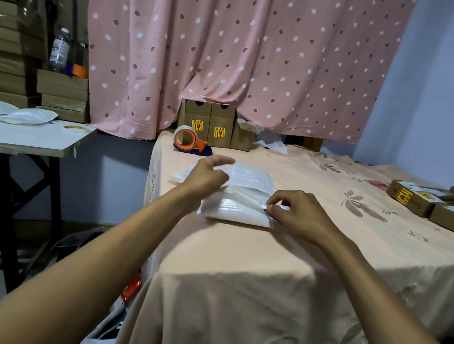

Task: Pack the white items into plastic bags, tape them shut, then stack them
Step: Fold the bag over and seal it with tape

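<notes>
Bag (236, 209) sits near the counter (265, 263) front edge, left hand (208, 175) resting loose-fingered on its flap, right hand (298, 213) pinching its right edge; we judge it light, soft and slippery, best held by the edges.

A room in a home, used for packing parcels: a dotted pink curtain (237, 43) across the far side, cardboard boxes (7, 56) stacked far left, a tape dispenser (191, 141) on the cloth-covered table (326, 242).

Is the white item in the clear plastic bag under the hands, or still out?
In. Wrinkled glossy film of the clear plastic bag covers the white item; the right hand pinches its edge. Taped shut: cannot tell.
</notes>
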